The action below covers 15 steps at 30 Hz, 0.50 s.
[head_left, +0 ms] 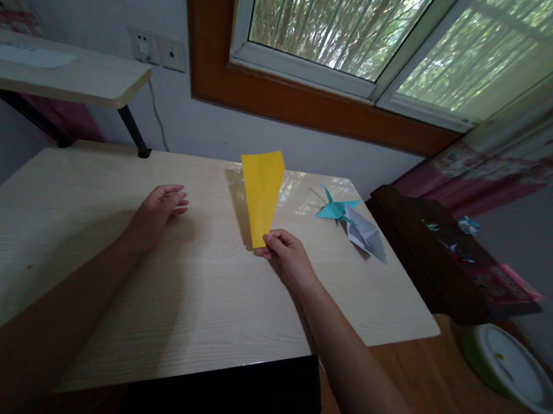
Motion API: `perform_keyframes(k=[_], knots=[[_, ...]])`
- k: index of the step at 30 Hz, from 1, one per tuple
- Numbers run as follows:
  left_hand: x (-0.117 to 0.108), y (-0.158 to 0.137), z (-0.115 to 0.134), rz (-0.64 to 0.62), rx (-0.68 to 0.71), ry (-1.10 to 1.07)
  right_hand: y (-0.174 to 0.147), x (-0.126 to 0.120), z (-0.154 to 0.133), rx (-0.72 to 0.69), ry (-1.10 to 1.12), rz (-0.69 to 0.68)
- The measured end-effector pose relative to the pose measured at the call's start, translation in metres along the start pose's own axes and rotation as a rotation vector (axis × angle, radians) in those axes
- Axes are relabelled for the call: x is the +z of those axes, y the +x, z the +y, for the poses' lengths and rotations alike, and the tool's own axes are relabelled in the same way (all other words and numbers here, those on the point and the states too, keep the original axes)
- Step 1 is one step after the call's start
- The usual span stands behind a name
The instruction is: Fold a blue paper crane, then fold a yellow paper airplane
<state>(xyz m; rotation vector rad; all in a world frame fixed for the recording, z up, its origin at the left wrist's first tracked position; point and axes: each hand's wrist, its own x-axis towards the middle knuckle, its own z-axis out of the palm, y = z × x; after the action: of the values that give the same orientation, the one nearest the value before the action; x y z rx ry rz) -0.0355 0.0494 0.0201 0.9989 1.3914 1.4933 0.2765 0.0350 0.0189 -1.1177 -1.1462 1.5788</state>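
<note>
We judge the folding to be partway through. The yellow paper, folded into a long narrow wedge (260, 195), already carries several creases and tapers to a point at its near end, but it is still a plain flat shape and nothing like the finished pieces to its right. Those are a small teal origami crane (335, 209) and, touching it on the near right side, a pale grey folded paper figure (367, 237). So we reckon the early folds are done and the shaping folds remain.

Our right hand (287, 257) is closed on the yellow wedge: thumb and fingertips pinch its near tip, so that the wedge stands up from the pale wood-grain desk (99, 259), leaning away toward the far edge, with its wide end uppermost. It sits near the middle of the desk, a little to the right.

Our left hand (158, 209) holds nothing. It rests palm down on the desk, left of the wedge and well apart from it, fingers loosely curled and slightly spread, pointing right.

Off the desk at the near right, a green bowl with a white lid (509, 366) stands on the wooden floor.
</note>
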Motion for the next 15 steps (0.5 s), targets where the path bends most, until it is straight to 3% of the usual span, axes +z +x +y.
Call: perform_keyframes(k=[5,8,15], knots=[[0.018,-0.023,0.004,-0.415,-0.032,0.25,0.0,0.028,-0.001,0.131,0.175,-0.076],[0.026,-0.034,0.008,-0.523,0.043,0.348,0.003,0.046,0.0,0.188,0.199,-0.139],[0.026,-0.034,0.009,-0.449,0.065,0.352,0.013,0.08,0.009,0.228,0.134,-0.247]])
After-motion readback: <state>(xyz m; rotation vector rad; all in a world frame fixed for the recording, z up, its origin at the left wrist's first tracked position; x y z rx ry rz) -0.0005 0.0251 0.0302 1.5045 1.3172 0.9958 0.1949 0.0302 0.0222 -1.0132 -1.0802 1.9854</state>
